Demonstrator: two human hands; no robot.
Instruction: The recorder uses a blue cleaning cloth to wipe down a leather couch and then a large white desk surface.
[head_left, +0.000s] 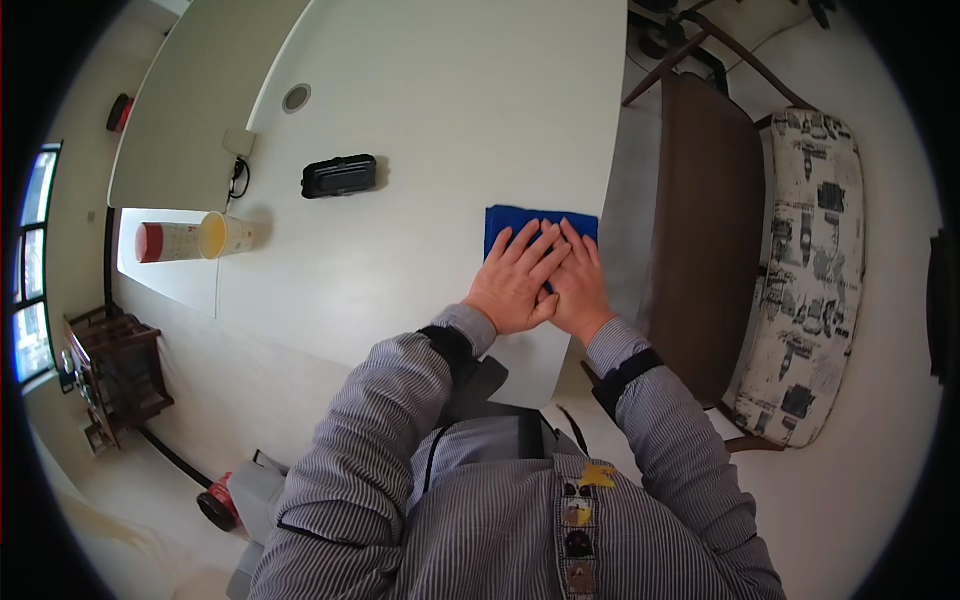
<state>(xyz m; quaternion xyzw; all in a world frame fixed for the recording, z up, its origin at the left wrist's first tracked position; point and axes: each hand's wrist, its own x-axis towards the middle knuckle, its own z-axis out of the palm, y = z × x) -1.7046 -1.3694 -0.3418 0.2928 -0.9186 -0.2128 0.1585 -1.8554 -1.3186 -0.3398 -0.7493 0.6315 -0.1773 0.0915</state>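
A folded blue cloth lies flat near the right edge of the white table. Both hands rest palm down on it, side by side, their fingers overlapping at the middle. My left hand lies partly over my right hand, its fingers extended. Neither hand visibly grips the cloth; its lower part is hidden beneath them. Left of the hands, a black plastic case or tray sits on the tabletop.
Paper cups stand at the table's left, beside a red-ended cylinder. Behind them rises a pale panel with a black cable. A brown-seated chair with a patterned backrest is close by on the right.
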